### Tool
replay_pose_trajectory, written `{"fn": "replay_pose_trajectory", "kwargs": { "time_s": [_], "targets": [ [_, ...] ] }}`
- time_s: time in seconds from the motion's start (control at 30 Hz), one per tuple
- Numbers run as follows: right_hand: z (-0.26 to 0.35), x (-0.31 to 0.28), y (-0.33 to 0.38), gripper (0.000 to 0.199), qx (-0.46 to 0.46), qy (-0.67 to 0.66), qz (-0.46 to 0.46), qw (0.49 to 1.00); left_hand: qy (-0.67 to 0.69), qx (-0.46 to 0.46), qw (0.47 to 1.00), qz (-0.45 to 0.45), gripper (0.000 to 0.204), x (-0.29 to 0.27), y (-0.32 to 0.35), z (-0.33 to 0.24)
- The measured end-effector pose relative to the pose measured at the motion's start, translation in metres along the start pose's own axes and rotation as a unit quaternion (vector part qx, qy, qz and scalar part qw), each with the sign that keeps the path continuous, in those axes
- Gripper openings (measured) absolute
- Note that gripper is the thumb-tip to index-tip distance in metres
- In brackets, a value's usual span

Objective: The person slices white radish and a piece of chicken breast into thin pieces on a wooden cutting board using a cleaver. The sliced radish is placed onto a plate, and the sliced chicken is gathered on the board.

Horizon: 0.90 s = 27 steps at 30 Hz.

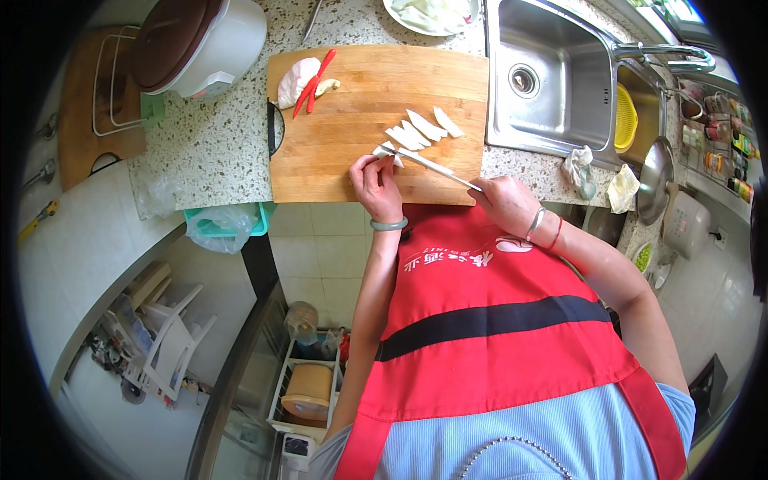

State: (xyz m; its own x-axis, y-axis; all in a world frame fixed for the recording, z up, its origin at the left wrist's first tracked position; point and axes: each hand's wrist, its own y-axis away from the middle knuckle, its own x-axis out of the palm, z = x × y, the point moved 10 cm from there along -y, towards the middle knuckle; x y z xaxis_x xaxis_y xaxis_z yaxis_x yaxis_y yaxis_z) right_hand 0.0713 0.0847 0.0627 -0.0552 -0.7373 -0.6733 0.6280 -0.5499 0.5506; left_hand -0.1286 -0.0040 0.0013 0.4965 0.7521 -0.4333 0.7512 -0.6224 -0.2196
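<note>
While your left hand [376, 182] is pinching the small pale vegetable piece [390, 152] against the wooden cutting board [336, 136], your right hand [502, 202] is gripping the long knife [428, 164] closed-fisted; its blade is running leftward onto the piece, just beyond your left fingertips, the nearer hand.

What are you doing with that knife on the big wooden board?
A person in a red apron is cutting a pale vegetable on a wooden cutting board. The right hand grips the knife, and the left hand pins the white piece under the blade. Several cut slices lie beside it, with red chillies at the far corner.
</note>
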Motion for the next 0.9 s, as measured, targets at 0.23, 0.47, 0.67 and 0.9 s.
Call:
{"fn": "replay_pose_trajectory", "kwargs": {
  "time_s": [0.23, 0.47, 0.67, 0.9],
  "targets": [
    [-0.008, 0.008, 0.0, 0.027, -0.002, -0.036, -0.008, 0.999, -0.002, 0.023, 1.0, -0.005, 0.01, -0.001, -0.002, -0.007],
    [-0.011, 0.013, 0.001, 0.033, 0.035, -0.096, 0.021, 0.995, -0.014, 0.026, 1.0, -0.007, 0.014, -0.001, -0.004, -0.011],
    [-0.013, 0.015, 0.0, 0.03, 0.053, -0.147, 0.028, 0.987, -0.029, 0.038, 0.999, -0.003, 0.016, -0.001, -0.004, -0.014],
    [-0.017, 0.022, 0.001, 0.036, 0.078, -0.17, 0.052, 0.981, -0.013, 0.025, 1.0, -0.002, 0.015, 0.0, -0.004, -0.012]
  ]
}}
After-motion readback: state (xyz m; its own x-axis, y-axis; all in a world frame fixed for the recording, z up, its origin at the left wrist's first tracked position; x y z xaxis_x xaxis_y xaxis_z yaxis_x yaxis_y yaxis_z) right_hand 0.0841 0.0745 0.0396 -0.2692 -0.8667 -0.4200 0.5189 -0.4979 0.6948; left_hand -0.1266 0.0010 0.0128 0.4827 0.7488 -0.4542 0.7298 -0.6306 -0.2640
